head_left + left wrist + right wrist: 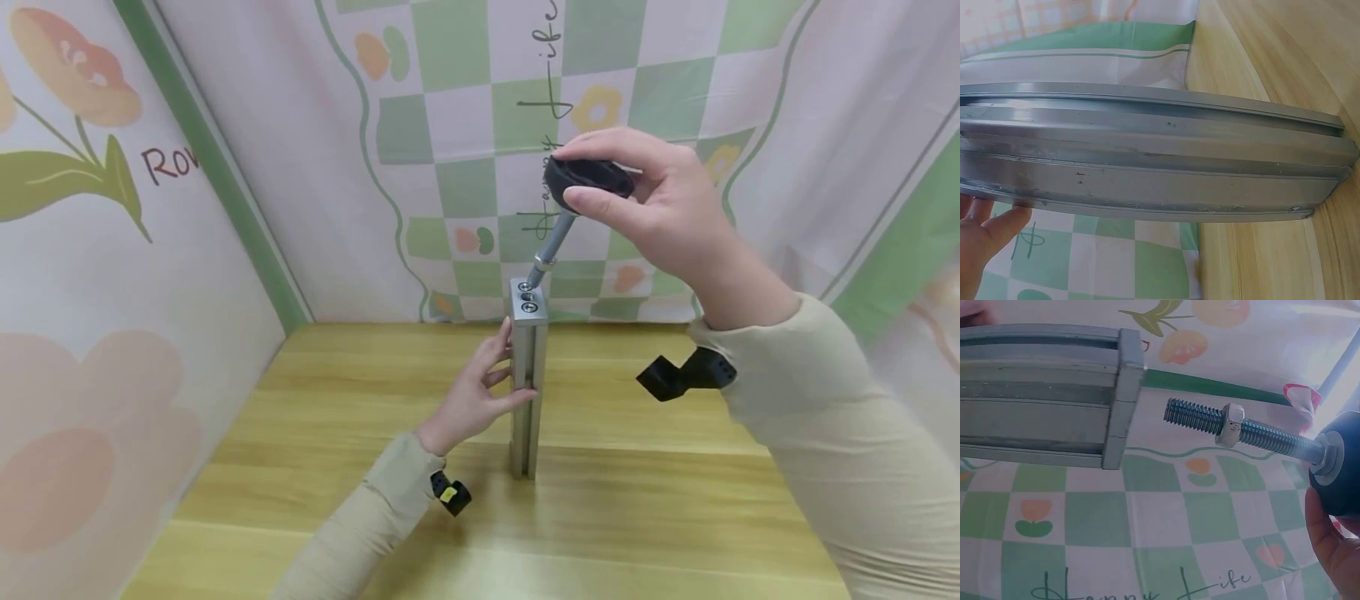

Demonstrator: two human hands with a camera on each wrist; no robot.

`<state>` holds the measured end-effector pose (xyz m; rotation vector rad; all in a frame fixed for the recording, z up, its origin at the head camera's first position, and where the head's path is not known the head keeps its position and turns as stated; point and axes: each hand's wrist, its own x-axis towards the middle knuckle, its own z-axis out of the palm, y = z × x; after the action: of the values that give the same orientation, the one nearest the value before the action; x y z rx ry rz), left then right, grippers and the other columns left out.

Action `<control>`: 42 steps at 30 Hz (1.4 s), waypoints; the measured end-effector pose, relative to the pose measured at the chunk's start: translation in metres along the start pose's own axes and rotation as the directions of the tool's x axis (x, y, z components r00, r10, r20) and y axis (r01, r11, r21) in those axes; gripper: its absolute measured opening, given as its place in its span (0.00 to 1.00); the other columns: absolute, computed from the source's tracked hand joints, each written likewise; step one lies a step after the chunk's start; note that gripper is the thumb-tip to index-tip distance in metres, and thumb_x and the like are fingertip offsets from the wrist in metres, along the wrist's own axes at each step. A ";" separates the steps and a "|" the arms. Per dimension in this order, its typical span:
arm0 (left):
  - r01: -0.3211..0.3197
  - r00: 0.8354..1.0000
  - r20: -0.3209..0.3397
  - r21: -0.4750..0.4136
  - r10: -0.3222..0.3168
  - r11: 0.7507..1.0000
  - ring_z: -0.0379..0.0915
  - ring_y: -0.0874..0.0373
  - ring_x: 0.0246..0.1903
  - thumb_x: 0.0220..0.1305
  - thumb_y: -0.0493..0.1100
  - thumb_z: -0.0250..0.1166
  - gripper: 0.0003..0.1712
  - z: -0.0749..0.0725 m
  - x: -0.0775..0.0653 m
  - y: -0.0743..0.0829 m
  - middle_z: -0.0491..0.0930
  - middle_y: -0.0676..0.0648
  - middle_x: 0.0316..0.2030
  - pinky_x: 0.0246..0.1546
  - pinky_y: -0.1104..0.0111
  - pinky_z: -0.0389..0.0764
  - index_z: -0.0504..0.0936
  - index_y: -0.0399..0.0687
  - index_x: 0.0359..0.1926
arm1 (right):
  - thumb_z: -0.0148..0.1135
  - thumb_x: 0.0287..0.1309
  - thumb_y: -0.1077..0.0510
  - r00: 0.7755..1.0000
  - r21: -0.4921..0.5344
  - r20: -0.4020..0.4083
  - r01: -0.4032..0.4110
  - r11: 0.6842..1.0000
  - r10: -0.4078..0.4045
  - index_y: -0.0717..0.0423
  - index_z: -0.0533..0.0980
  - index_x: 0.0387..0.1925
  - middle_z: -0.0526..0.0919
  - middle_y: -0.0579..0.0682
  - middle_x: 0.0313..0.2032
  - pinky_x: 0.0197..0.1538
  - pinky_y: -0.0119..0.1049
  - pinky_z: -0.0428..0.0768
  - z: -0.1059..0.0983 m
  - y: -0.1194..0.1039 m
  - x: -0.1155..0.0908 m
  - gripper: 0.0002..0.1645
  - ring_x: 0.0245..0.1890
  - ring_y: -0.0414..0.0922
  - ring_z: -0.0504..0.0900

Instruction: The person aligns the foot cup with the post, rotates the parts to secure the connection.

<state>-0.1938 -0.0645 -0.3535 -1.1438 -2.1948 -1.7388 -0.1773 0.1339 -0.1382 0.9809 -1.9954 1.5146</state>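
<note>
An aluminium profile [528, 433] stands upright on the table, with long grooves down its sides. On its top is an end plate [1124, 400] with two screws and a hole between them. My left hand [474, 404] holds the profile from the left, thumb across the near face. Above it my right hand [663, 204] pinches the black round base of a levelling foot [588, 177]. Its threaded stud [1279, 440] points down at a slant and carries a hex nut [1231, 425]. In the right wrist view a gap shows between the stud's tip and the end plate.
The wood-grain table [337, 392] ends at a fabric backdrop [465, 192] with green checks and flowers, close behind the profile. A printed side panel [82, 333] stands at the left. Black camera mounts [686, 375] sit on both sleeves.
</note>
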 end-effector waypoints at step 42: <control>-0.020 1.000 0.005 -0.032 0.020 0.999 0.62 0.41 0.59 0.54 0.27 0.66 0.61 0.001 0.000 -0.004 0.57 0.36 0.65 0.59 0.63 0.73 0.40 0.77 0.72 | 0.62 0.58 0.59 0.979 -0.367 0.204 0.085 0.926 -0.010 0.53 0.80 0.48 0.80 0.50 0.51 0.47 0.39 0.68 0.021 0.001 0.009 0.15 0.49 0.44 0.68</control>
<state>-0.1955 -0.0639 -0.3571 -1.1744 -2.1588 -1.7708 -0.1827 0.1118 -0.1390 1.0375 -2.2696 0.9847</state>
